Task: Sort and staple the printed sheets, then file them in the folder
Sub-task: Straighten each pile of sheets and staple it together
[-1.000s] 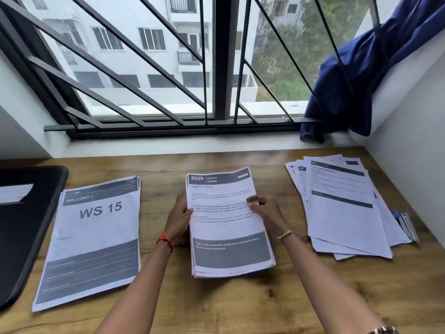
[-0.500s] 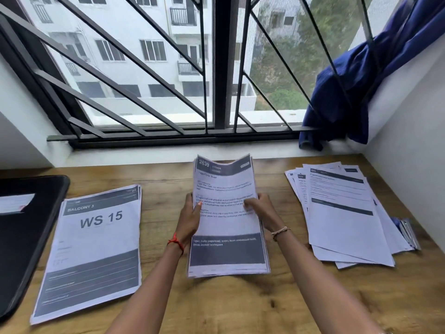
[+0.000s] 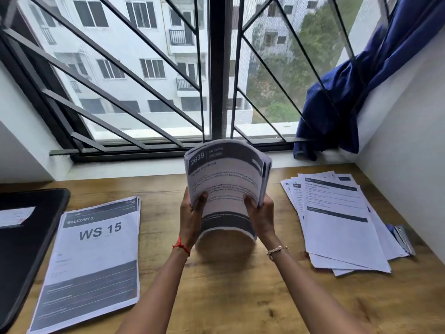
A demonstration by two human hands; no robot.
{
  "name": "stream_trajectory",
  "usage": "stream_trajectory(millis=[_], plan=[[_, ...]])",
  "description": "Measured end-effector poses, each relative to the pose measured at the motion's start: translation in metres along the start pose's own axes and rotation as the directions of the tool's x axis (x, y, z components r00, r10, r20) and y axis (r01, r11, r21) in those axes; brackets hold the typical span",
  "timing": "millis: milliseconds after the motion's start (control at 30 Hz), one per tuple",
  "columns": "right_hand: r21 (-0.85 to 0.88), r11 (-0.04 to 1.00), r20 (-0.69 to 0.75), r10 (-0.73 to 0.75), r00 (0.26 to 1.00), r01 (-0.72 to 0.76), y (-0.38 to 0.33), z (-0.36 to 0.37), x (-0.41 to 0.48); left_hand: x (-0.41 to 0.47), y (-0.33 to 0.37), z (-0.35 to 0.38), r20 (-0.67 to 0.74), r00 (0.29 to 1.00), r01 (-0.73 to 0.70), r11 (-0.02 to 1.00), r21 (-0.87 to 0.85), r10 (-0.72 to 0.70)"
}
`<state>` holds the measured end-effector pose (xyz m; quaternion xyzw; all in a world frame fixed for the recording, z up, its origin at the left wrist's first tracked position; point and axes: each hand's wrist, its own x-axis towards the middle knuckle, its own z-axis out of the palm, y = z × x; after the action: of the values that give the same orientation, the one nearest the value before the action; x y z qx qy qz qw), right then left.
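Between both hands (image 3: pixel 191 218) (image 3: pixel 262 213), upright sheet stack (image 3: pixel 224 184).

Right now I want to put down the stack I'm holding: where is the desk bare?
Bare wood runs down the middle, between the WS 15 stack and the fanned sheets, under the held stack to the near edge. Another strip: WS 15 stack to sill. Crowded: black folder left, fanned sheets right.

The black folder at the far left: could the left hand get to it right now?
Probably not at once: the left hand grips the stack of sheets together with the right hand. Once freed, its way to the folder looks open, with only the flat WS 15 pile between.
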<state>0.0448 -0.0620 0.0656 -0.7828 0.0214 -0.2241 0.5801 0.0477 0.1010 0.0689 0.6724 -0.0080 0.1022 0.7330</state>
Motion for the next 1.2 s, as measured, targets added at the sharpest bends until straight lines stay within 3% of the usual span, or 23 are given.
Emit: stream_trajectory(millis=[167,433,567,667,767,833,900,1000,1067,1133,1200], plan=[[0.019,0.999,-0.074,0.030,0.997,-0.029,0.007,0.001,-0.004,-0.009,-0.001,0.000,-0.062,0.998,-0.026,1.000,0.009,0.027],[0.103,0.991,0.029,0.080,0.996,-0.082,0.010,-0.001,-0.012,-0.009,0.000,-0.005,-0.052,0.997,0.049,0.999,0.007,-0.048],[0.079,0.991,0.050,0.104,0.993,-0.108,0.012,-0.002,-0.008,-0.007,0.004,-0.004,-0.016,0.994,0.110,0.991,-0.080,-0.111],[0.020,0.990,0.115,0.138,0.984,-0.141,0.006,-0.010,0.007,-0.005,0.006,-0.006,0.022,0.979,0.202,0.973,-0.116,-0.200],[-0.096,0.988,0.306,0.145,0.941,-0.121,-0.013,-0.022,0.032,0.008,0.005,-0.019,-0.030,0.957,0.286,0.955,-0.079,-0.289],[-0.252,0.966,0.400,0.160,0.903,-0.059,-0.024,-0.027,0.051,0.019,0.006,-0.033,-0.128,0.968,0.228,0.971,0.070,-0.218],[-0.481,0.876,0.474,0.220,0.853,0.041,-0.031,-0.028,0.067,0.030,0.013,-0.047,-0.168,0.986,0.069,0.953,0.296,-0.019],[-0.644,0.743,0.571,0.307,0.761,0.184,-0.043,-0.021,0.079,0.045,0.029,-0.055,0.002,0.985,-0.140,0.783,0.606,0.174],[-0.643,0.730,0.630,0.334,0.701,0.230,-0.052,-0.015,0.080,0.054,0.036,-0.055,0.197,0.976,-0.200,0.742,0.640,0.093],[-0.645,0.718,0.663,0.358,0.657,0.260,-0.057,-0.009,0.079,0.054,0.040,-0.057,0.329,0.942,-0.119,0.842,0.525,-0.072],[-0.632,0.724,0.695,0.372,0.615,0.276,-0.060,-0.007,0.079,0.046,0.041,-0.061,0.334,0.927,0.046,0.936,0.350,-0.170]])
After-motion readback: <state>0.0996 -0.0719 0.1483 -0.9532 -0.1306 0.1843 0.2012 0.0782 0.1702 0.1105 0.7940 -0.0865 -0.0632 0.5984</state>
